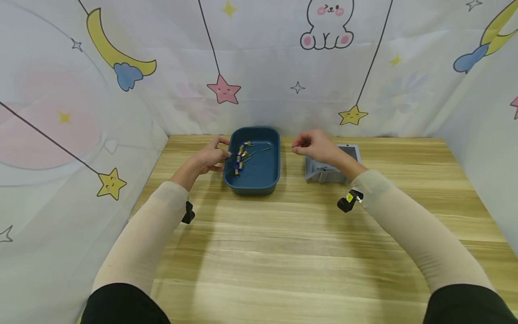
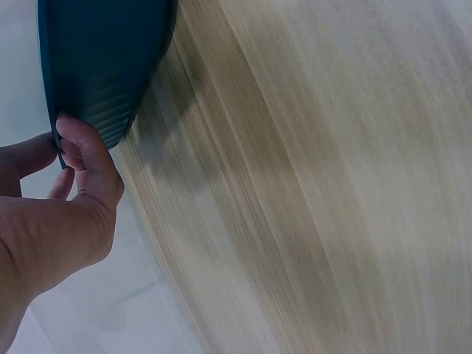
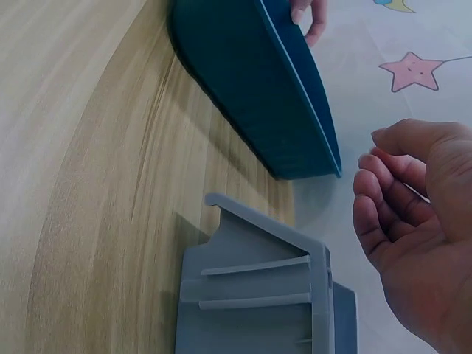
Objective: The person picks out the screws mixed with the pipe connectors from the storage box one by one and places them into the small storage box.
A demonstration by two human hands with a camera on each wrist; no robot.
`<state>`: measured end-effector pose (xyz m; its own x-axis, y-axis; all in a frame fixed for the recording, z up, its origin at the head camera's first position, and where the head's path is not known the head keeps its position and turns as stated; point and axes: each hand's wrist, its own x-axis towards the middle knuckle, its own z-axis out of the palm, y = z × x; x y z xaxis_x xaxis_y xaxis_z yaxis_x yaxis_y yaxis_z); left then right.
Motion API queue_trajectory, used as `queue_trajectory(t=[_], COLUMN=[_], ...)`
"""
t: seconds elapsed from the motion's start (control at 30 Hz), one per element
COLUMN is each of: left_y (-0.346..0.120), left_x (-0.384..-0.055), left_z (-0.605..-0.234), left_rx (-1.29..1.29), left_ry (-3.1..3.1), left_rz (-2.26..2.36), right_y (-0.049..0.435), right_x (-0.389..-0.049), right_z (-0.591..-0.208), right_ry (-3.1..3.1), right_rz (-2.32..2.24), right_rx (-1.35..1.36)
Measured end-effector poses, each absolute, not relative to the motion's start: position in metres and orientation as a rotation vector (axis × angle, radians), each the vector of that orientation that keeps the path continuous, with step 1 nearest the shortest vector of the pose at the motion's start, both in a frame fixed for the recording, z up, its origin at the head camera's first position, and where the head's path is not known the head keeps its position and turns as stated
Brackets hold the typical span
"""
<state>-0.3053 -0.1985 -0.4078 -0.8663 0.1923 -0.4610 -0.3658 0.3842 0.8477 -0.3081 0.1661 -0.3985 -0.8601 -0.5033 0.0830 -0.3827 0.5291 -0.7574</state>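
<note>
A dark blue plastic tub stands near the back of the table. Brass fittings with blue bands lie along its left side, beside several thin screw-like pieces. My left hand pinches the tub's left rim; the left wrist view shows thumb and fingers on either side of the rim. Between the tub and a grey plastic bin, my right hand hovers with loosely curled fingers. The right wrist view shows nothing between its thumb and fingers.
The grey bin, partly covered by the right forearm, has a small dark screw-like piece in it. Behind the wooden table hangs a white cloth printed with stars and moons. Small black wrist cameras are strapped under the sleeves.
</note>
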Motion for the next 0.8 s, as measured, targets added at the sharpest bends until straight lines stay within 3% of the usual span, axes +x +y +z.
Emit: queue_trajectory(t=[0.8], left_y=[-0.198], left_x=[-0.302], left_z=[-0.405], left_rx=[-0.119], left_ry=[2.149], left_rz=[1.498], right_y=[0.149], right_x=[-0.308], right_z=[-0.403], right_ry=[2.58], right_rz=[-1.316], right_rx=[-0.774])
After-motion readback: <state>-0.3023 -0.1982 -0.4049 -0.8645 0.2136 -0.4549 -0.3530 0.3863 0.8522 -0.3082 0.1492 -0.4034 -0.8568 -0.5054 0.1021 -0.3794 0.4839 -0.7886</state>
